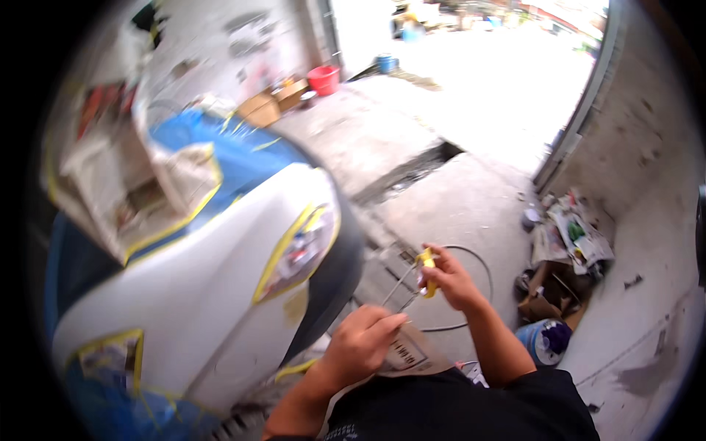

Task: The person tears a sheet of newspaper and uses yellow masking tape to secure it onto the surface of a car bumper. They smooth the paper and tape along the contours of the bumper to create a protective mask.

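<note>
Near the middle of the head view, my right hand (449,275) grips a yellow roll of masking tape (428,273) by its edges. Lower and to the left, my left hand (367,339) pinches the upper edge of a sheet of printed paper (411,353), which hangs in front of my black shirt. To my left stands a car body with a pale front fender (220,264). Its headlight opening (303,251) is covered and edged with yellow tape. Blue plastic film (242,154) covers part of the body behind it. Motion blurs the fine detail.
A hose (488,270) curves over the concrete floor, beside a floor grate. Further off are an open trench (424,165), a red bucket (324,80) and cardboard boxes (262,109). Against the right wall lie a heap of paper rubbish (573,229) and a blue-white bucket (538,342).
</note>
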Action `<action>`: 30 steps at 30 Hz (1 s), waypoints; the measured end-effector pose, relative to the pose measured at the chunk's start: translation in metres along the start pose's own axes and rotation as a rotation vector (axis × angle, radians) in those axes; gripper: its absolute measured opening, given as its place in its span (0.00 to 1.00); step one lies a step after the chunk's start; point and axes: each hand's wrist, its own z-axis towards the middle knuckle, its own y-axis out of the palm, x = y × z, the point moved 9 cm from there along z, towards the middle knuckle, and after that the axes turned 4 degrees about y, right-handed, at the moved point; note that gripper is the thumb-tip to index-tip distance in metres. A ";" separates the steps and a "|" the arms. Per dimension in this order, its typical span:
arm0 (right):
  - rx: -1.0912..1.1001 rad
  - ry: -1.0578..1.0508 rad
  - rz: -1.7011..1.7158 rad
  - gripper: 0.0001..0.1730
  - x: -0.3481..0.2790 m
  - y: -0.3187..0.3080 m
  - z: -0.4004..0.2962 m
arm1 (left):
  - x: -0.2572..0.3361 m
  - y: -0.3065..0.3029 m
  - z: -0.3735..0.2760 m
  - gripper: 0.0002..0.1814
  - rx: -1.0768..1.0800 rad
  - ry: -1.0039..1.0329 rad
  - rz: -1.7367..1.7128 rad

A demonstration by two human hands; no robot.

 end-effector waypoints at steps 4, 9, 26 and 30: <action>0.187 -0.072 0.267 0.47 -0.024 -0.076 -0.037 | -0.001 0.047 0.041 0.14 -0.021 -0.074 -0.060; 0.255 -0.129 0.598 0.40 -0.037 -0.148 -0.074 | -0.007 0.089 0.098 0.13 -0.075 -0.046 -0.112; 0.185 -0.188 -0.634 0.31 -0.170 -0.215 0.008 | -0.123 0.201 0.234 0.21 -0.258 0.026 -0.271; 0.043 -0.044 -0.990 0.26 -0.178 -0.199 0.053 | -0.140 0.215 0.265 0.25 -0.282 0.075 -0.281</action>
